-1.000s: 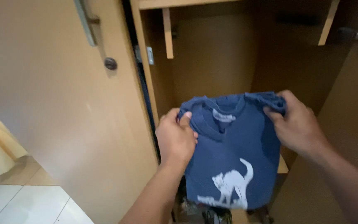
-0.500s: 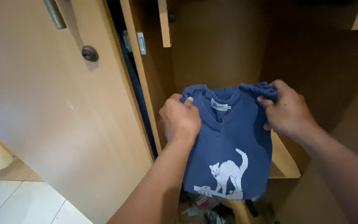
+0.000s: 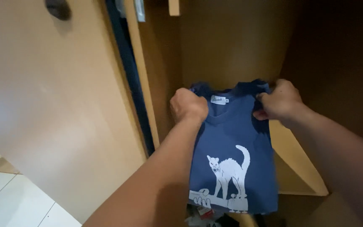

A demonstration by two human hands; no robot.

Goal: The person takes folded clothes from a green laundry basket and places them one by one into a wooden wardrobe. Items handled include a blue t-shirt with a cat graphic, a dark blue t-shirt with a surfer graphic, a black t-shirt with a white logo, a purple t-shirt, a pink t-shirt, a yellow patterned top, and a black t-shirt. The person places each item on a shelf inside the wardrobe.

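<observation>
While both hands, the left hand [image 3: 188,105] and right hand [image 3: 279,101], pinch the shoulders of the folded blue shirt [image 3: 232,147] at centre frame inside the open wardrobe [image 3: 232,46], keeping the grip level should help it land flat on the wooden shelf [image 3: 293,162].

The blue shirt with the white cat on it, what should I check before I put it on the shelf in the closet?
1. Both hands grip the shirt: ok. Left hand and right hand each pinch a shoulder of the blue shirt.
2. Shirt folded flat: ok, cat print faces up, sleeves tucked out of sight.
3. Closet open: ok, the door stands aside at the left.
4. Shelf free where the shirt goes: cannot tell, the shirt hides much of it.
5. Bottom edge clear of the clutter below: cannot tell, too dark.
</observation>
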